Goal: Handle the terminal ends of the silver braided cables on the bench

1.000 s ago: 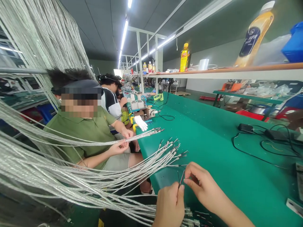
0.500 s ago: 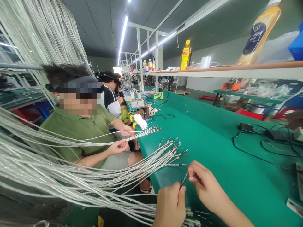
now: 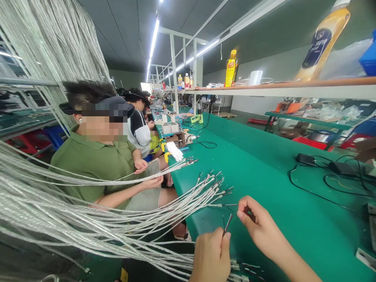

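Note:
My left hand (image 3: 211, 256) sits at the bottom of the view, pinching a cable end with dark stripped cores (image 3: 227, 223). My right hand (image 3: 257, 223) is up and to the right of that end, apart from it, its fingers curled together with nothing visible in them. A large bundle of braided silver cables (image 3: 88, 219) sweeps in from the left, and its ends fan out over the green workbench (image 3: 282, 223). More cable ends (image 3: 239, 268) lie below my hands, partly hidden.
A co-worker in a green shirt (image 3: 94, 164) sits left of the bench, hands among the cables. Further along are more people, a white glove (image 3: 175, 151) and small machines (image 3: 173, 131). Black power adapters (image 3: 305, 158) lie right, below a shelf (image 3: 264, 89) holding bottles.
My right hand has moved up and right, off the cable end. My left hand has barely moved. The co-worker's upper hand has shifted left along the cables.

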The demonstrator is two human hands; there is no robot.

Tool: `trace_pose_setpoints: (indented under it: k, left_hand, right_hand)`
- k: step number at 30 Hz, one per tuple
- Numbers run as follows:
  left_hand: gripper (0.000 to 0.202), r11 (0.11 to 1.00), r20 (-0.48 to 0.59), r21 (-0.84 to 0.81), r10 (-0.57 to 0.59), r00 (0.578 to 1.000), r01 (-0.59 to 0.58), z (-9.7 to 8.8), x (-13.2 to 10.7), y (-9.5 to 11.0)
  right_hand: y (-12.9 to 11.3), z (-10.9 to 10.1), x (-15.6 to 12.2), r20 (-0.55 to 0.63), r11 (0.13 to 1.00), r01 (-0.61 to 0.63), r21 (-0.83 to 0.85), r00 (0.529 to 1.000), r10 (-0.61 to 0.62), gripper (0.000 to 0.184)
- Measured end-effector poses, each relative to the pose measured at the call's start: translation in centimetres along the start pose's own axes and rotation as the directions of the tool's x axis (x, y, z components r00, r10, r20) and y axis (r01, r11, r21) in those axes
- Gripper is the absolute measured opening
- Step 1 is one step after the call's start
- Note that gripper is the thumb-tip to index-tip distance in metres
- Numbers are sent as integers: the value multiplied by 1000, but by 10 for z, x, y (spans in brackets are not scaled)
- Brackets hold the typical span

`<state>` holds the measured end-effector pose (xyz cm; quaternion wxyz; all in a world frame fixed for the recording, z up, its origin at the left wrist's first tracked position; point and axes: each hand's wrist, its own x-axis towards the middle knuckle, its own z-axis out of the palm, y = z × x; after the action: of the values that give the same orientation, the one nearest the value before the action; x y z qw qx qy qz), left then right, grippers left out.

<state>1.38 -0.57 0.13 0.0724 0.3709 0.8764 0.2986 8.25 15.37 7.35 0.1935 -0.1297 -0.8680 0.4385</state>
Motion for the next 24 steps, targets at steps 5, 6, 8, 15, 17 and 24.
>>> trace_pose_setpoints:
  k: [5,6,8,15,17,24]
  left_hand:
    - [42,1000,-2,-25,-5,1000,5,0,1,0]
    - [42,1000,-6,-26,4,1000,-4,-1,1,0]
    - [41,999,-18,-30,26,1000,-27,-2,0,1]
    - [40,999,-41,-14,37,998,-38,-6,0,4]
    - [39,999,-42,-10,36,998,-37,-6,0,4]
    - [39,996,-53,12,85,995,-85,-5,-1,2]
  right_hand:
    - [5,2,0,128,981,-87,173,990,65,19]
    - [4,1,0,183,972,-103,212,981,64,22]
    - [1,0,0,280,941,-154,301,958,67,27]
    - [2,-2,-3,294,859,-286,425,941,168,40]
    - [5,-1,-2,334,877,-239,417,938,97,34]
    - [12,16,-1,376,915,-186,357,926,42,21]
